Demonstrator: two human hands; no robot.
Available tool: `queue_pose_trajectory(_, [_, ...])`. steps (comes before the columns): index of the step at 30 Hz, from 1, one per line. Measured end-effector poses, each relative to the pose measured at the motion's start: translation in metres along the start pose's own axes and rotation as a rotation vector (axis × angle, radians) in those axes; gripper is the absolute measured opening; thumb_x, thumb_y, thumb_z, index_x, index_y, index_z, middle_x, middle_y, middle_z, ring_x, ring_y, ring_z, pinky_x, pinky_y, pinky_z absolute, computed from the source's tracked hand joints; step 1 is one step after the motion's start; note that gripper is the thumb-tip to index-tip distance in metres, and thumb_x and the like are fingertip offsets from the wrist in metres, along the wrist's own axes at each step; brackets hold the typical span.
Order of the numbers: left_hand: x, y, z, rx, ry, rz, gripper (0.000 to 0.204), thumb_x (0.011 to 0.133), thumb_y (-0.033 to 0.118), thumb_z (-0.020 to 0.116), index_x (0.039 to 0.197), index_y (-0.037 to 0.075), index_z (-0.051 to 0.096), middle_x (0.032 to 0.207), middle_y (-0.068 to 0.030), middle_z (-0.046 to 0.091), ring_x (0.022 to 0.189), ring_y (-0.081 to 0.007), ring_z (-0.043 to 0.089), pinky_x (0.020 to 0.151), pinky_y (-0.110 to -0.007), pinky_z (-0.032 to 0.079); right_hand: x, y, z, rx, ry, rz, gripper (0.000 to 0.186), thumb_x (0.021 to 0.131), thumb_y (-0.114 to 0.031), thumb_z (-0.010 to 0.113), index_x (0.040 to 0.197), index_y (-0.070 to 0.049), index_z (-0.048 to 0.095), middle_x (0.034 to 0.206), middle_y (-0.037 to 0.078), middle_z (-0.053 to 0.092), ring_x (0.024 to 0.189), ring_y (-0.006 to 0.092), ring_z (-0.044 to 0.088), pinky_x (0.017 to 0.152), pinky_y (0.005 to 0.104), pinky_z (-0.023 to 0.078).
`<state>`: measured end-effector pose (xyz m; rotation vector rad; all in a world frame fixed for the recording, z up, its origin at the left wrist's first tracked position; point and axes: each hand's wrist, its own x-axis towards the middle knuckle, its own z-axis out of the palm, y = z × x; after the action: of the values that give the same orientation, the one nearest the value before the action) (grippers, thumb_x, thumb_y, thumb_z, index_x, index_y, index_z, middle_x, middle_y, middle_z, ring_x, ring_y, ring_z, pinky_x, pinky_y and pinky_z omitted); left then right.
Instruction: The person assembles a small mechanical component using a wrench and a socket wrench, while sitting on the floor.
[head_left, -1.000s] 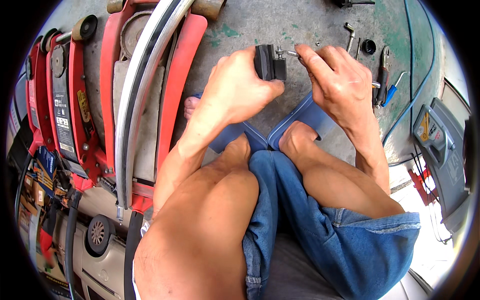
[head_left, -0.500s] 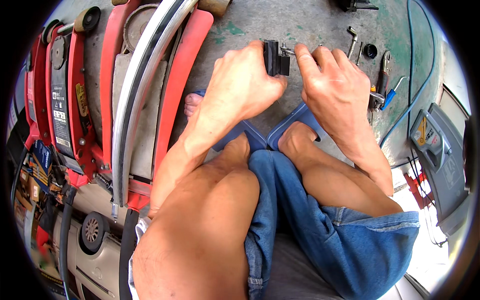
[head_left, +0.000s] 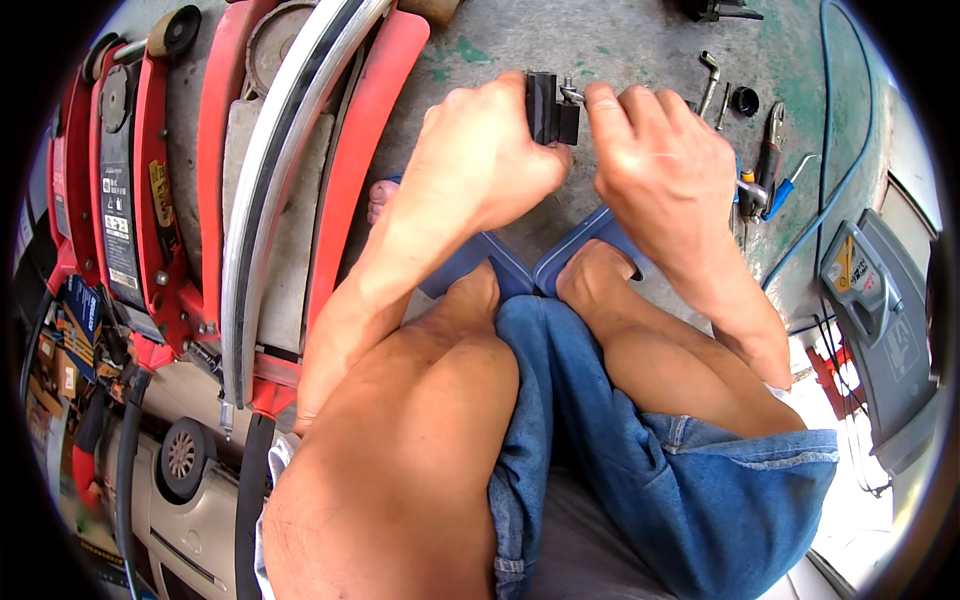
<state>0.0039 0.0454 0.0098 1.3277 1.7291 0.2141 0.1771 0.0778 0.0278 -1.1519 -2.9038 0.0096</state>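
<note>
My left hand (head_left: 480, 150) is closed on a black block-like part (head_left: 545, 108), thumb along its lower end, above my blue slippers (head_left: 480, 255). A small metal bolt (head_left: 567, 87) sticks out at the part's right side. My right hand (head_left: 665, 160) is closed just right of it, fingertips on a slim metal tool (head_left: 576, 97) at the bolt; most of the tool is hidden by my fingers. Beyond that hand lie an angled socket wrench (head_left: 709, 75), a black round cap (head_left: 745, 100), pliers (head_left: 770, 155) and a blue-handled tool (head_left: 785, 190).
Red floor jacks (head_left: 155, 200) and a curved silver-and-black rail (head_left: 260, 150) crowd the left. A blue hose (head_left: 830, 215) and grey machine (head_left: 870, 320) are at the right. Another black part (head_left: 715, 8) lies at the top on the stained concrete (head_left: 480, 35).
Both hands have moved up, away from my body, with the black part, which has also shifted slightly right. My right hand's fingers have turned more over the tool, hiding more of it.
</note>
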Motion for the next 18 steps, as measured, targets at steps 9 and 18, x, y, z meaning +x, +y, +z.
queue_pose_trajectory(9, [0.007, -0.028, 0.007, -0.770, -0.514, -0.013, 0.028, 0.074, 0.013, 0.080, 0.098, 0.000, 0.073, 0.087, -0.0068, 0.075, 0.080, -0.0133, 0.069, 0.075, -0.029, 0.054, -0.021, 0.042, 0.055, 0.713, 0.217, -0.065, 0.029, 0.075, -0.001, 0.077, 0.103, -0.010, 0.073, 0.077, 0.006, 0.061, 0.071, 0.0257, 0.064, 0.062, 0.0379, 0.052])
queue_pose_trajectory(18, [0.004, -0.024, 0.015, -0.773, -0.418, -0.034, 0.026, 0.075, 0.015, 0.079, 0.095, 0.000, 0.072, 0.088, -0.0065, 0.075, 0.080, -0.0141, 0.068, 0.076, -0.030, 0.053, -0.025, 0.048, 0.038, 0.521, 0.088, -0.015, 0.026, 0.082, -0.004, 0.075, 0.107, -0.013, 0.072, 0.075, 0.006, 0.058, 0.067, 0.0254, 0.063, 0.058, 0.0377, 0.051])
